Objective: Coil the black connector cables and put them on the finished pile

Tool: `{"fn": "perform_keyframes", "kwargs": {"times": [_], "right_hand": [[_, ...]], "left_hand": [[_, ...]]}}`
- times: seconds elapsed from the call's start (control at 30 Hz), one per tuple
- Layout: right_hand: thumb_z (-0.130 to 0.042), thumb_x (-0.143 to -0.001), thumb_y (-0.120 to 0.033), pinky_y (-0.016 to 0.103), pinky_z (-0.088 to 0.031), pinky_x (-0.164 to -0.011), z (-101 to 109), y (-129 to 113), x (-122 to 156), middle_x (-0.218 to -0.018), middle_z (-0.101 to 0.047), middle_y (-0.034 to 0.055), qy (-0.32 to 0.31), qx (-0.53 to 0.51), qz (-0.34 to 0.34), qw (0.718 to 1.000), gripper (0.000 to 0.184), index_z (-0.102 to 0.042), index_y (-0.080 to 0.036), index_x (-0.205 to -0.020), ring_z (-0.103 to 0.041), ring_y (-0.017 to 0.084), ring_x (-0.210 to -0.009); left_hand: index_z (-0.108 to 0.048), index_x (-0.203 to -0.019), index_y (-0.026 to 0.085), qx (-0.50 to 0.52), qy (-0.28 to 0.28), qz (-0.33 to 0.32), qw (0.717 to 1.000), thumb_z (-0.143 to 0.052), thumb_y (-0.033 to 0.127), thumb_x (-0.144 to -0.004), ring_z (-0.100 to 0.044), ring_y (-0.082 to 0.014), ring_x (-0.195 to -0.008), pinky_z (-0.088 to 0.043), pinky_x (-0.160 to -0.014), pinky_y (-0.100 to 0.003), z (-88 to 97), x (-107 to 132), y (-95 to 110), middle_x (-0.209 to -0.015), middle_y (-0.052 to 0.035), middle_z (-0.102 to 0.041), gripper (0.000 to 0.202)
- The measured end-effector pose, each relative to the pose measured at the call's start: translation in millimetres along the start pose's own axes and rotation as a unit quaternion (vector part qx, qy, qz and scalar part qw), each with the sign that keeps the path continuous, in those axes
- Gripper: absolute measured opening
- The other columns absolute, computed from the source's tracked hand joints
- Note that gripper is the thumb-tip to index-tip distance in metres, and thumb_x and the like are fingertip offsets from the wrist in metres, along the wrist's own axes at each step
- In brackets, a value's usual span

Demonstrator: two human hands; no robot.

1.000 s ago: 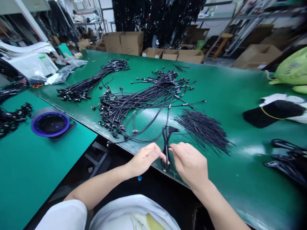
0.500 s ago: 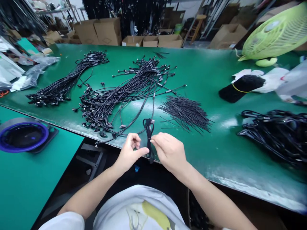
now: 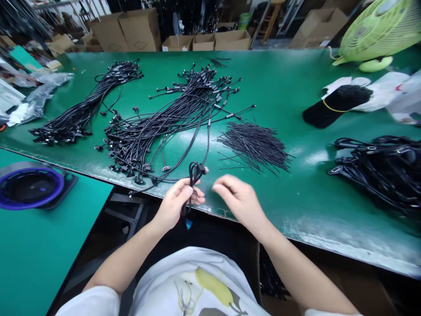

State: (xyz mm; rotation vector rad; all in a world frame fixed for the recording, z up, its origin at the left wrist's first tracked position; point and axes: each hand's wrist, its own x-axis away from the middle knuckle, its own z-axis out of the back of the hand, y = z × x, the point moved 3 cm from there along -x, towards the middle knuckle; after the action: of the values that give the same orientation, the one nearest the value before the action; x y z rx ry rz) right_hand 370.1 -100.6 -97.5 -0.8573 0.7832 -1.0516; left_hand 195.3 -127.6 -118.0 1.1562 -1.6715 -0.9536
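My left hand (image 3: 174, 201) pinches a coiled black cable (image 3: 193, 177) between thumb and fingers, over the near edge of the green counter (image 3: 305, 197). My right hand (image 3: 241, 201) hovers beside it, apart, fingers curled toward the thumb; I cannot tell whether their tips meet. Beyond lie thin black ties (image 3: 258, 147) and uncoiled cables (image 3: 164, 120).

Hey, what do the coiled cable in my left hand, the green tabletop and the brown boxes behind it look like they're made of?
The coiled cable: probably black plastic or rubber, smooth-looking, bending into loops. The green tabletop: a glossy covering, perhaps vinyl or laminate, given its bright reflections. The brown boxes: matte cardboard, judging by their thin, flat panels.
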Motion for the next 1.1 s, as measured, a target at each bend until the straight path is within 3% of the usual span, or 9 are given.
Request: {"fn": "perform_keyframes", "kwargs": {"times": [0.1, 0.2, 0.3, 0.4, 0.6, 0.83, 0.9, 1.0, 1.1], "right_hand": [[-0.051, -0.095, -0.031, 0.032, -0.048, -0.082, 16.0, -18.0, -7.8, -0.12, -0.061, 0.0116, 0.1, 0.171, 0.198, 0.96, 0.024, -0.061, -0.019, -0.114, -0.06, 0.019, -0.1], [-0.047, -0.097, -0.024, 0.03, -0.046, -0.084, 14.2, -27.3, -16.2, -0.111, -0.065, 0.0113, 0.064, 0.253, 0.32, 0.911, 0.02, -0.061, -0.016, -0.109, -0.059, 0.019, -0.1], [-0.043, -0.099, -0.03, 0.03, -0.043, -0.072, 10.6, -29.4, -21.4, -0.086, -0.065, 0.0082, 0.059, 0.331, 0.323, 0.884, 0.025, -0.061, -0.015, -0.091, -0.056, 0.018, -0.078], [-0.037, -0.1, -0.036, 0.029, -0.039, -0.066, 8.9, -26.6, -27.5, -0.072, -0.059, 0.004, 0.072, 0.333, 0.24, 0.909, 0.031, -0.058, -0.016, -0.089, -0.052, 0.017, -0.067], [-0.038, -0.097, -0.03, 0.028, -0.045, -0.075, -0.5, -14.6, -31.3, -0.093, -0.063, 0.0042, 0.042, 0.046, 0.072, 0.995, 0.024, -0.056, -0.019, -0.108, -0.059, 0.015, -0.082], [-0.036, -0.098, -0.037, 0.026, -0.048, -0.071, -2.1, -6.5, -9.8, -0.079, -0.055, -0.0033, 0.056, -0.196, -0.004, 0.979, 0.031, -0.052, -0.027, -0.123, -0.056, 0.009, -0.065], [-0.045, -0.094, -0.045, 0.028, -0.049, -0.073, -1.8, -2.0, -9.8, -0.079, -0.054, -0.0031, 0.081, -0.275, -0.002, 0.958, 0.032, -0.051, -0.026, -0.12, -0.057, 0.01, -0.068], [-0.067, -0.075, -0.065, 0.026, -0.048, -0.067, -6.4, 9.4, -4.9, -0.092, -0.055, -0.0003, 0.139, -0.467, -0.022, 0.873, 0.062, -0.045, -0.027, -0.119, -0.06, 0.012, -0.074], [-0.067, -0.062, -0.079, 0.019, -0.039, -0.049, -20.2, 19.5, 9.4, -0.09, -0.057, 0.0023, 0.088, -0.578, -0.055, 0.809, 0.078, -0.047, -0.025, -0.114, -0.06, 0.013, -0.071]], "left_hand": [[-0.06, -0.107, 0.015, 0.071, -0.033, 0.068, 0.995, -0.066, 0.039, -0.084, -0.064, -0.0109, -0.062, -0.055, -0.06, -0.023, -3.7, -3.5, 0.6, -0.074, 0.0008, -0.061, 0.033], [-0.057, -0.106, 0.017, 0.073, -0.074, 0.081, 0.991, -0.066, 0.039, -0.085, -0.061, -0.0094, -0.059, -0.05, -0.049, -0.018, -9.4, -3.9, -1.0, -0.075, 0.0025, -0.057, 0.032], [-0.055, -0.108, 0.017, 0.032, -0.065, 0.055, 0.996, -0.064, 0.039, -0.086, -0.058, -0.0067, -0.054, -0.044, -0.042, -0.015, -11.3, -2.9, -3.2, -0.081, 0.0016, -0.057, 0.032], [-0.053, -0.125, 0.019, -0.075, -0.052, 0.01, 0.996, -0.061, 0.035, -0.088, -0.053, -0.0041, -0.048, -0.039, -0.04, -0.016, -12.8, -0.8, -3.0, -0.087, 0.0003, -0.06, 0.041], [-0.056, -0.133, 0.018, -0.148, -0.027, 0.003, 0.989, -0.057, 0.039, -0.09, -0.038, -0.0019, -0.041, -0.032, -0.041, -0.019, -12.7, 1.7, -11.8, -0.076, 0.0022, -0.057, 0.048], [-0.064, -0.105, 0.016, -0.152, -0.048, 0.105, 0.982, -0.057, 0.057, -0.085, -0.04, -0.0077, -0.049, -0.033, -0.041, -0.018, -24.0, 3.9, -24.1, -0.066, 0.001, -0.055, 0.046], [-0.064, -0.088, 0.016, -0.171, -0.045, 0.137, 0.975, -0.058, 0.063, -0.082, -0.038, -0.0081, -0.047, -0.032, -0.041, -0.018, -22.7, 2.0, -28.5, -0.055, 0.0033, -0.046, 0.047], [-0.062, -0.078, 0.018, -0.177, -0.01, 0.13, 0.975, -0.064, 0.069, -0.072, -0.044, -0.0097, -0.05, -0.039, -0.043, -0.02, -18.0, -6.5, -34.5, -0.061, 0.0008, -0.054, 0.052], [-0.064, -0.075, 0.02, -0.219, -0.03, 0.116, 0.968, -0.066, 0.069, -0.068, -0.052, -0.0152, -0.052, -0.045, -0.044, -0.024, -23.0, -13.4, -39.1, -0.058, 0.0, -0.055, 0.05]]}}
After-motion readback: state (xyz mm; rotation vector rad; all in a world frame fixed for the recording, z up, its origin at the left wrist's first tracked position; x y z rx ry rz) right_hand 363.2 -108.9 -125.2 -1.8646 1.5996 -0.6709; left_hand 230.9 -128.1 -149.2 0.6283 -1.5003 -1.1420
